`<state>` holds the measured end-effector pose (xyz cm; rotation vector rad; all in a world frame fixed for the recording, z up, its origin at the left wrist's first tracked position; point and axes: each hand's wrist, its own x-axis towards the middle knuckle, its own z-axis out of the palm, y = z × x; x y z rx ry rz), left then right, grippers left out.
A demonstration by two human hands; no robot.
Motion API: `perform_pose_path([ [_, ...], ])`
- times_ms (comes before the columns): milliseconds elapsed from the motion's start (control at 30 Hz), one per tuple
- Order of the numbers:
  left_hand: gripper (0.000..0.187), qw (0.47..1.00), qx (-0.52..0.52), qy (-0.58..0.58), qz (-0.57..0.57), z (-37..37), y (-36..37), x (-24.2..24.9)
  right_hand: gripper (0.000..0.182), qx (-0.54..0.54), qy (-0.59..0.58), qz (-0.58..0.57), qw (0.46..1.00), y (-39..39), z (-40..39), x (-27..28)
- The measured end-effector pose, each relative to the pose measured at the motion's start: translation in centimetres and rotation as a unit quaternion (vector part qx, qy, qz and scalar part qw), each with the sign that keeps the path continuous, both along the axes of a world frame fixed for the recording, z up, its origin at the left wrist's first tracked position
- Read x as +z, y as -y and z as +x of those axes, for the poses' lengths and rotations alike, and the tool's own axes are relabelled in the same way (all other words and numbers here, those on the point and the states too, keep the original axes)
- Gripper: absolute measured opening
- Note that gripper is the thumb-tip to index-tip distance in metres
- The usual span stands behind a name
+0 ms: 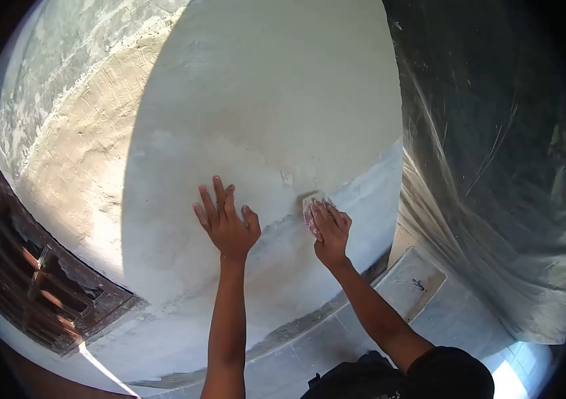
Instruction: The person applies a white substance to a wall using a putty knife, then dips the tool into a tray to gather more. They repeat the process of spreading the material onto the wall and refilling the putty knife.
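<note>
My left hand (227,218) lies against the plastered wall (263,86) with its fingers spread and nothing in it. To its right, my right hand (331,229) is closed around a pale pad with pinkish-purple patches (308,214). The pad is pressed to the wall; whether it is a sponge or folded sandpaper cannot be made out. Just above it, the plaster has a small chipped mark (287,177). Around both hands the surface changes from beige plaster to a whiter, patchy band lower down.
Translucent plastic sheeting (489,166) hangs along the right side. A dark wooden frame with bars (50,279) is set at the lower left. On the tiled floor (316,346) stands a shallow pale tray (410,282) with a small dark item in it. Sunlight falls on rough plaster (90,139) at left.
</note>
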<state>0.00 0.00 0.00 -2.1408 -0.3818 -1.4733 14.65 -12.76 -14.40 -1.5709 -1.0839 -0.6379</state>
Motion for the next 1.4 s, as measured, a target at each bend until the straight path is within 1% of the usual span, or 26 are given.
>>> perform_pose_path([
  [67,0.058,1.0,-0.005,0.009,0.0,-0.3,-0.5,-0.2,0.058,-0.075,0.07,0.135,0.986,0.2,0.8,5.1],
  [100,0.058,1.0,-0.002,-0.003,-0.006,0.0,0.6,-0.3,0.057,-0.086,0.053,0.12,0.988,1.5,1.5,7.0],
  [133,0.058,1.0,0.006,-0.001,-0.003,0.1,0.7,-0.3,0.06,-0.086,0.066,0.121,0.987,0.7,2.6,7.4],
  [200,0.057,1.0,0.018,0.004,0.004,0.5,0.6,-0.2,0.063,-0.082,0.081,0.125,0.985,-0.9,3.6,6.4],
  [300,0.056,1.0,0.019,0.01,0.01,0.7,0.5,-0.1,0.06,-0.083,0.074,0.095,0.989,-1.5,1.8,1.8],
  [367,0.056,0.999,0.034,0.003,0.004,0.5,0.8,-0.2,0.058,-0.052,0.054,0.033,0.997,-0.2,0.0,-1.8],
  [433,0.056,0.999,0.036,0.007,0.008,0.5,0.7,-0.4,0.058,-0.03,0.046,0.017,0.998,1.4,-0.9,-3.1],
  [500,0.056,0.999,0.036,0.01,0.014,0.9,0.5,-0.2,0.058,-0.01,0.038,0.003,0.999,1.8,-0.5,-2.1],
  [567,0.056,0.999,0.036,0.012,0.021,0.8,0.6,-0.3,0.059,-0.038,0.05,0.074,0.995,1.9,0.5,1.8],
  [600,0.056,0.999,0.037,0.009,0.02,0.7,0.7,-0.3,0.059,-0.037,0.047,0.073,0.995,1.3,1.2,3.1],
  [667,0.056,0.999,0.047,0.006,0.014,0.7,0.7,-0.3,0.06,-0.066,0.067,0.12,0.988,0.1,2.3,5.2],
  [700,0.056,0.999,0.048,0.005,0.016,0.7,0.6,-0.3,0.06,-0.066,0.066,0.121,0.988,-0.3,2.2,4.7],
  [767,0.055,0.999,0.041,0.012,0.016,0.8,0.6,-0.3,0.061,-0.074,0.056,0.075,0.993,-1.9,1.7,2.1],
  [833,0.054,0.999,0.045,0.013,0.02,1.0,0.4,0.0,0.06,-0.064,0.055,0.086,0.993,-2.3,0.1,-1.9],
  [900,0.054,0.999,0.05,0.008,0.018,0.6,0.8,-0.6,0.057,-0.042,0.041,0.012,0.998,-1.0,-1.8,-4.6],
  [933,0.054,0.998,0.051,0.009,0.021,0.7,0.7,-0.6,0.057,-0.042,0.042,0.015,0.998,-0.3,-1.9,-4.8],
  [1000,0.054,0.998,0.051,0.008,0.025,0.7,0.6,-0.5,0.054,0.003,0.008,0.014,1.0,1.1,-1.8,-4.8],
  [1033,0.054,0.998,0.053,0.007,0.024,0.7,0.6,-0.5,0.054,0.001,0.008,0.017,1.0,1.6,-1.6,-2.9],
  [1100,0.054,0.998,0.053,0.006,0.022,1.0,0.5,-0.3,0.054,-0.051,0.009,0.079,0.996,1.9,-0.1,1.3],
  [1133,0.054,0.998,0.052,0.008,0.025,1.0,0.5,-0.3,0.057,-0.051,0.0,0.107,0.993,1.5,0.5,3.1],
  [1167,0.054,0.998,0.053,0.01,0.028,0.8,0.5,-0.4,0.057,-0.05,-0.002,0.105,0.993,0.6,0.8,3.1],
  [1233,0.054,0.998,0.059,0.006,0.024,0.7,0.7,-0.5,0.06,-0.069,0.037,0.1,0.992,-2.0,1.6,1.8],
  [1267,0.054,0.998,0.06,0.004,0.022,0.8,0.6,-0.4,0.061,-0.065,0.023,0.087,0.994,-2.4,0.9,0.3],
  [1300,0.054,0.998,0.059,0.005,0.025,0.8,0.5,-0.3,0.061,-0.066,0.023,0.09,0.994,-2.3,-0.1,-1.2],
  [1367,0.054,0.998,0.055,0.006,0.021,0.8,0.5,-0.5,0.059,-0.04,0.013,0.031,0.999,-1.2,-2.0,-4.3],
  [1400,0.054,0.998,0.055,0.006,0.02,0.7,0.7,-0.7,0.059,-0.04,0.013,0.03,0.999,0.0,-2.6,-5.4],
])
